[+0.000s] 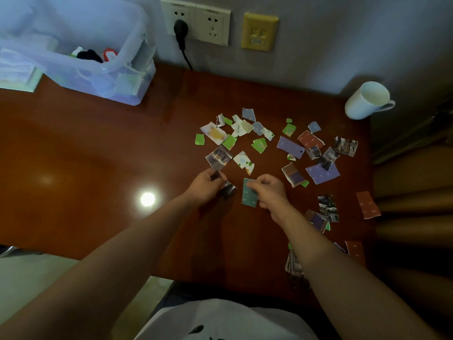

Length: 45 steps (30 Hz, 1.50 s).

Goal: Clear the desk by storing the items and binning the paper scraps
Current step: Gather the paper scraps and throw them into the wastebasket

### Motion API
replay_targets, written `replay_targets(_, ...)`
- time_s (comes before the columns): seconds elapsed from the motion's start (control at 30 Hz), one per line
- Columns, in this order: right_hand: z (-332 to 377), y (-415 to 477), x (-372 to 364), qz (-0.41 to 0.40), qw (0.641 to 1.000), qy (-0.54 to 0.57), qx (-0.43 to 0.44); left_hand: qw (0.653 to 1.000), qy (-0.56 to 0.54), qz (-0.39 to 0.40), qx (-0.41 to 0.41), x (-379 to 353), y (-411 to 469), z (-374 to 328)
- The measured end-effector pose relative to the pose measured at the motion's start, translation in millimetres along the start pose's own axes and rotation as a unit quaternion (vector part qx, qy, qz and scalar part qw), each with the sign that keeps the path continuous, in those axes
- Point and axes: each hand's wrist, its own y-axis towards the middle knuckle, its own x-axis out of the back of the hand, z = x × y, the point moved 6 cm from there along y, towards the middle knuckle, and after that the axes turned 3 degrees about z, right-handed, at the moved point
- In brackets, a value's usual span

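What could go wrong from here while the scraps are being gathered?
The red scrap lies at the desk's right edge; a sweep could push it off. The mug stands at the back right corner; a reaching arm might tip it. The left hand holds dark scraps; adding more may loosen some.

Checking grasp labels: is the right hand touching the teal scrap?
Touching. Head view: the right hand pinches the teal scrap, its fingers curled over the scrap's upper right edge; no gap shows.

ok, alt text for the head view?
Left hand pinches a dark scrap, right hand a teal scrap, over a desk strewn with torn scraps. A mug sits far right, a clear box far left.
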Motion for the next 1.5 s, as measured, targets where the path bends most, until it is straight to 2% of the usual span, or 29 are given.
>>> replay_targets(0.1,7.9,6.8,2.0,-0.015,0.985,-0.166,0.051,0.976,0.210,0.023,-0.052,-0.1,5.2,-9.5)
replay_targets(0.17,10.4,4.9,0.1,0.008,0.938,-0.342,0.057,0.934,0.347,0.049,-0.069,-1.3,8.1,-12.9)
replay_targets(0.23,11.7,3.8,-0.4,0.009,0.897,-0.439,0.057,0.900,0.426,0.068,-0.060,-2.7,11.9,-11.9)
replay_targets(0.37,15.3,4.5,1.2,-0.020,0.880,-0.473,0.046,0.863,0.500,0.046,-0.057,-4.7,18.8,-12.7)
replay_targets(0.5,23.9,1.6,1.9,-0.038,0.857,-0.507,0.079,0.842,0.536,0.029,-0.054,-5.0,21.1,-16.3)
replay_targets(0.6,17.6,-2.2,0.3,-0.008,0.880,-0.467,0.086,0.845,0.532,0.036,-0.036,-5.2,22.0,-12.7)
replay_targets(0.73,12.5,-13.4,-0.8,0.010,0.912,-0.396,0.107,0.859,0.512,-0.006,-0.022,-1.3,16.0,-11.8)
replay_targets(0.9,13.8,-28.0,0.5,0.016,0.930,-0.344,0.128,0.844,0.536,0.004,0.013,-7.7,7.3,-6.8)
replay_targets(1.0,13.8,-39.1,-2.0,0.028,0.927,-0.345,0.146,0.846,0.532,-0.007,0.021,-11.2,-1.3,0.5)
replay_targets(1.07,12.0,-46.3,-4.8,0.036,0.925,-0.346,0.150,0.860,0.509,-0.013,0.023,-13.3,-8.7,4.5)
replay_targets(1.23,22.3,-64.9,-17.2,0.056,0.905,-0.390,0.158,0.946,0.313,-0.081,0.005,-5.3,-40.7,0.7)
replay_targets(1.3,36.3,-74.6,-27.4,0.063,0.891,-0.414,0.176,0.966,0.229,-0.119,0.000,4.0,-57.9,-2.3)
replay_targets(1.5,95.7,-112.3,-73.1,0.059,0.852,-0.449,0.264,0.965,0.091,-0.247,-0.013,57.6,-113.2,-12.2)
